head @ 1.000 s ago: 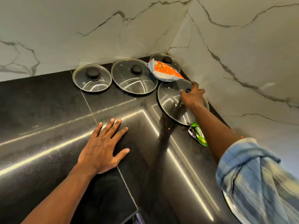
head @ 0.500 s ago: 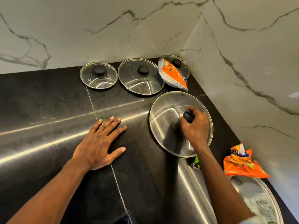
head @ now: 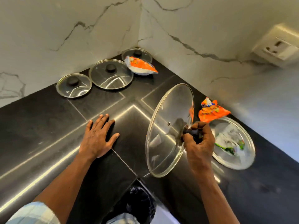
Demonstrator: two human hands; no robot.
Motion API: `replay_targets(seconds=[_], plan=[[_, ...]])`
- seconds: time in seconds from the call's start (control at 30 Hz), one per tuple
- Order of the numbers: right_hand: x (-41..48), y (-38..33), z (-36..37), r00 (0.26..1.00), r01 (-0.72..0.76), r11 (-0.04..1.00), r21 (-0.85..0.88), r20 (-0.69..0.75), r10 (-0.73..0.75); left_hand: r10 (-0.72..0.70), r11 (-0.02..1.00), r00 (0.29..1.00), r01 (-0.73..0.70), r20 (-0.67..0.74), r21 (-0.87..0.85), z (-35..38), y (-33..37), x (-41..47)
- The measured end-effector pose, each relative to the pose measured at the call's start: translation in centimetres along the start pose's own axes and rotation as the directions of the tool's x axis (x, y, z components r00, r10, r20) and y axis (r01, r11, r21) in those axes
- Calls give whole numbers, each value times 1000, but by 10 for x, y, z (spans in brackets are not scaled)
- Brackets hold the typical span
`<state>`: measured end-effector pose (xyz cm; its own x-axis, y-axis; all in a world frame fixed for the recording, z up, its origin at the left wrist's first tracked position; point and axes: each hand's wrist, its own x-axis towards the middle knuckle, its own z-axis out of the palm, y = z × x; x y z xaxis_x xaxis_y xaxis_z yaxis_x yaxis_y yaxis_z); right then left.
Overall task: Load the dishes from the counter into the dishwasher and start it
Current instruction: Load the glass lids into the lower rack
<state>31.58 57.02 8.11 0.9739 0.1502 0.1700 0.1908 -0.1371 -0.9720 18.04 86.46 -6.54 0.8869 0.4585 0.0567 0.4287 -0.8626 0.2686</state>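
Surface: a glossy black stone counter (head: 40, 126) turned an L-shaped corner, with bright light strips reflected along both runs.
Room: white marble walls (head: 64, 29) with grey veins met behind it; a cream socket plate (head: 278, 46) sat on the right wall.
Right hand: the right hand (head: 199, 139) curled round the black knob (head: 191, 132) of a large steel-rimmed glass lid (head: 168, 126).
Held lid: it was tilted nearly on edge above the counter's inner corner.
Left hand: the left hand (head: 98, 136) lay flat on the counter, fingers spread, holding nothing.
Back wall: a small glass lid (head: 74, 85), a medium glass lid (head: 111, 74) and a corner glass lid (head: 139, 53) lay in a row, the last partly under an orange snack packet (head: 140, 66).
Right run: a second orange packet (head: 212, 110) lay just beside another flat glass lid (head: 234, 143), with crumpled wrappers showing through it.
Below: a black bin bag (head: 137, 201) showed under the counter's edge.
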Motion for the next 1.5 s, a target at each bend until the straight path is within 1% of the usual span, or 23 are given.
replay_targets(seconds=[0.1, 0.17, 0.23, 0.33, 0.4, 0.47, 0.53, 0.6, 0.67, 0.73, 0.8, 0.9, 0.93, 0.97, 1.03, 1.07, 1.2, 1.23, 1.3, 1.33, 1.37, 1.43, 1.5], plan=[[-45, -7, -37, 991, -37, 996, -77, -129, 27, 131, 991, 989, -133, -63, -31, -3, 4, -6], [-80, -11, -59, 975, -53, 994, -95, -221, 30, 211, 975, 968, -218, -139, -37, -3, 4, -11], [-123, -13, -82, 942, -66, 988, -137, -335, 16, 326, 939, 924, -340, -199, -43, 3, 13, -18], [-191, -12, -112, 870, -131, 981, -142, -491, 45, 476, 859, 859, -500, -190, -109, 10, 50, -47], [-242, -10, -135, 817, -192, 973, -126, -570, 87, 590, 770, 787, -616, -180, -168, 15, 91, -84], [-296, -10, -159, 764, -240, 964, -111, -634, 118, 684, 657, 704, -708, -192, -258, 22, 137, -129], [-349, -7, -180, 724, -288, 956, -44, -664, 188, 760, 545, 624, -764, -182, -344, 29, 177, -179], [-406, -5, -200, 672, -321, 946, 49, -693, 264, 830, 450, 544, -784, -123, -427, 40, 208, -234], [-456, 1, -218, 612, -298, 939, 169, -722, 324, 866, 399, 497, -751, -52, -527, 52, 229, -281], [-508, 7, -236, 551, -304, 916, 263, -735, 394, 889, 393, 454, -681, 65, -618, 64, 246, -329], [-559, 17, -258, 504, -326, 884, 334, -730, 461, 896, 426, 395, -640, 202, -639, 81, 251, -380], [-629, 48, -295, 395, -375, 816, 440, -721, 570, 881, 473, 315, -602, 353, -643, 116, 249, -450], [-655, 63, -310, 372, -386, 795, 468, -709, 599, 858, 511, 300, -581, 416, -634, 129, 250, -475], [-678, 77, -324, 353, -396, 769, 502, -690, 632, 815, 572, 294, -546, 499, -613, 142, 251, -500], [-721, 108, -351, 334, -416, 708, 571, -628, 702, 697, 705, 298, -453, 652, -546, 164, 254, -549], [-742, 124, -365, 331, -427, 685, 590, -603, 726, 646, 753, 302, -403, 701, -520, 175, 257, -573], [-797, 193, -411, 377, -496, 653, 573, -535, 756, 398, 917, 303, -151, 866, -369, 233, 278, -654], [-804, 215, -423, 395, -511, 645, 569, -511, 764, 345, 938, 302, -73, 888, -340, 251, 284, -672], [-809, 265, -441, 376, -575, 584, 573, -449, 811, 270, 947, 342, 71, 900, -312, 295, 292, -700], [-805, 286, -449, 353, -604, 542, 584, -414, 839, 230, 950, 355, 121, 906, -289, 317, 294, -709], [-803, 311, -454, 349, -616, 506, 604, -367, 862, 188, 952, 345, 168, 920, -258, 344, 294, -718], [-797, 362, -459, 341, -618, 458, 639, -307, 889, 133, 957, 339, 200, 931, -210, 391, 301, -730], [-786, 393, -462, 326, -643, 421, 639, -270, 906, 145, 960, 368, 172, 918, -221, 420, 314, -737]])
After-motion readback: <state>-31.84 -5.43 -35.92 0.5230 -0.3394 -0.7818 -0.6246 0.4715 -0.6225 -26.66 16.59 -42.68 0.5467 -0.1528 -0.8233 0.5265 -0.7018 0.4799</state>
